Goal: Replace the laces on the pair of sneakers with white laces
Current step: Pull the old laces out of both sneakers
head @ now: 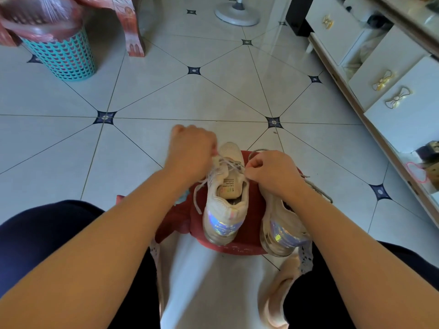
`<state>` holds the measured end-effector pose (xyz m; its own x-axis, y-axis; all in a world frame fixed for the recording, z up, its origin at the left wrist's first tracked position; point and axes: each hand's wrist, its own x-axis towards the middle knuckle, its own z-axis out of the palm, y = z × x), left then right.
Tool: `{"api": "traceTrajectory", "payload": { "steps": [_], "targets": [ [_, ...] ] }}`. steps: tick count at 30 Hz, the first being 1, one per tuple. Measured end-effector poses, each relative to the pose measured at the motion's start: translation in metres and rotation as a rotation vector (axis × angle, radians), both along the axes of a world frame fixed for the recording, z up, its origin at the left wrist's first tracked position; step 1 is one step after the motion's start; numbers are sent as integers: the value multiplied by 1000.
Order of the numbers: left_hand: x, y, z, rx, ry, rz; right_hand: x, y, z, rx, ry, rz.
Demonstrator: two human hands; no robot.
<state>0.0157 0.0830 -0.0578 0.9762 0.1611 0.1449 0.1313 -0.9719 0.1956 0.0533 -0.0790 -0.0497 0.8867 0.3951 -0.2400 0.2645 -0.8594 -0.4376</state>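
Limp, light lace (pixel 228 164) on the sneaker (pixel 225 203) looks best taken near its eyelets, where the left hand (pixel 192 150) and right hand (pixel 272 170) pinch it with curled fingers (pixel 254 165)

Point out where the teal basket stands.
In the head view, the teal basket stands on the tiled floor at upper left, beside a reddish furniture leg.

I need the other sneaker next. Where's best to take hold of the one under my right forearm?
Pinch the right sneaker at its heel collar, from your side and above: the heel faces you uncovered, while your forearm hides the front.
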Motion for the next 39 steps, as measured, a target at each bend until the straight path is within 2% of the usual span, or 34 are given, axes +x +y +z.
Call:
{"api": "traceTrajectory", "payload": {
  "steps": [3, 5, 9, 12, 16, 23, 25, 27, 29, 32, 36, 39],
  "targets": [
    [-5, 28, 2, -78, -49, 247, -1, -1, 0, 31, 21, -6],
    [-9, 29, 0, -43, -18, 249, -2, 0, 0, 14, 23, 12],
    [-11, 2, -8, -126, 46, -58, -3, 2, -1, 26, 18, 22],
    [-11, -22, -15, -18, 23, -289, -4, 4, -1, 29, 2, 28],
    [-6, -29, -16, 17, 7, -305, -4, 3, -2, 29, 9, 29],
    [-12, -6, -7, -453, -14, 99, -5, 8, 4, 165, 98, -43],
    [-13, -6, -6, -556, -16, 140, -4, 12, 4, 154, 104, -44],
    [-13, -7, -6, -580, -9, 146, -2, 16, 3, 126, 93, -46],
    [-13, -6, -6, -604, 84, 120, 0, 18, 0, 103, 65, -45],
    [-15, -11, -10, -520, 246, 47, 2, 18, -7, 112, 50, -51],
    [-12, -16, -12, -244, 194, -36, 3, 18, -15, 162, 14, -78],
    [-8, -15, -12, -264, 216, -2, 1, 19, -17, 154, -16, -33]
  ]
}}
